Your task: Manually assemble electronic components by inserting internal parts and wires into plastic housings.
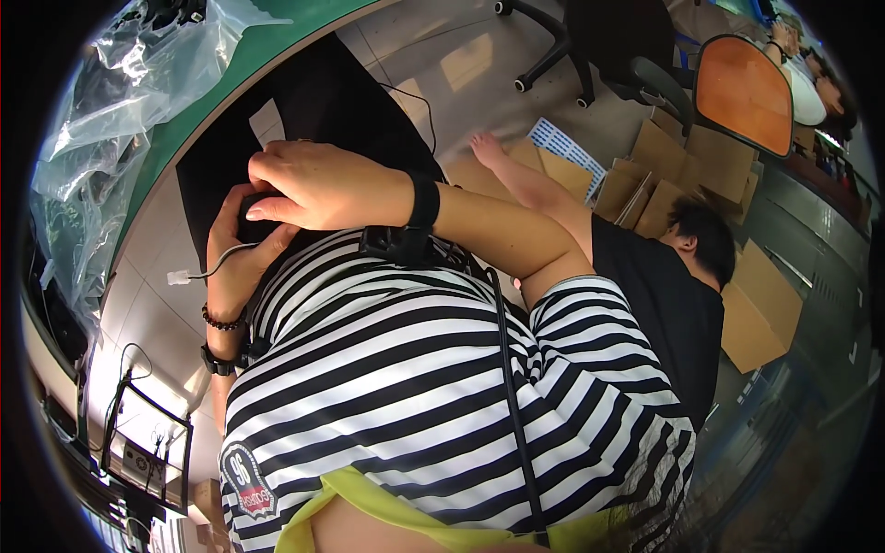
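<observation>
Both hands meet in front of my body, above black cloth. My left hand (232,247) is closed around a small dark object (257,219) that is mostly hidden by fingers. A thin grey cable (219,265) comes out from under the left thumb and ends in a white plug (179,276) hanging beside the wrist. From the right, my right hand (312,182) bends over the same object, fingers curled and thumb against it. A white strip (265,121) shows on the black cloth just beyond the right knuckles; whether it touches the hand I cannot tell.
A green table (300,18) with clear plastic sheeting (147,78) curves along the upper left. At right, a person in a black shirt (659,295) bends beside cardboard boxes (678,170). An orange-backed chair (745,92) and another person (802,83) are farther off. A black-framed rack (147,452) stands lower left.
</observation>
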Tool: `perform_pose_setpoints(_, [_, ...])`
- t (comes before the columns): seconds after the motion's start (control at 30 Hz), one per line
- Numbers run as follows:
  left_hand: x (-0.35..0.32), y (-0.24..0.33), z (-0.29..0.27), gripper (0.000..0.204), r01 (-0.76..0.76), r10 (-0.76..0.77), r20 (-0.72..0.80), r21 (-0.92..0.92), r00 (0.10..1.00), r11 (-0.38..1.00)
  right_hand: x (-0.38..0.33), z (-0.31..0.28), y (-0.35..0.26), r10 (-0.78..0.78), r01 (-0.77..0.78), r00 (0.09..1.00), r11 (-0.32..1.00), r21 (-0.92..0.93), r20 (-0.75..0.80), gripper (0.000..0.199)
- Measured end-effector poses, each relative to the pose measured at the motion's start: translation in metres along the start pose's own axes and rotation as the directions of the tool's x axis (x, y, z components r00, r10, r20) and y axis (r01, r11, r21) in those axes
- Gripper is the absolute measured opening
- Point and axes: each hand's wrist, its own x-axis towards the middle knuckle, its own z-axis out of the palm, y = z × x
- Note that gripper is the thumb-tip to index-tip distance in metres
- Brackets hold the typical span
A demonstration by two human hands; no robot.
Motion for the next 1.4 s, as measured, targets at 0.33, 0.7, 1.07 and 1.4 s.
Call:
perform_pose_setpoints(0.33, [-0.002, -0.046, -0.031, 0.047, 0.004, -0.003, 0.021, -0.053, 1.0, 0.999, 0.023, 0.034, 0.015, -0.007, -0.002, 0.998, 0.989, 0.149, 0.06, 0.033])
perform_pose_setpoints(0.7, [-0.004, -0.038, -0.03, 0.05, -0.024, 0.022, -0.078, -0.014, 0.997, 1.0, 0.027, 0.046, -0.005, -0.088, 0.077, 0.991, 0.991, -0.108, -0.105, 0.023])
perform_pose_setpoints(1.07, [-0.012, -0.043, -0.032, 0.049, -0.099, 0.096, -0.063, -0.043, 0.993, 0.994, 0.032, 0.041, -0.008, -0.017, 0.018, 1.0, 0.999, -0.047, 0.016, 0.027])
perform_pose_setpoints(1.4, [-0.015, -0.045, -0.035, 0.05, -0.095, 0.094, -0.017, -0.079, 0.995, 0.992, 0.03, 0.045, -0.014, 0.0, 0.0, 1.0, 0.999, -0.051, -0.002, 0.024])
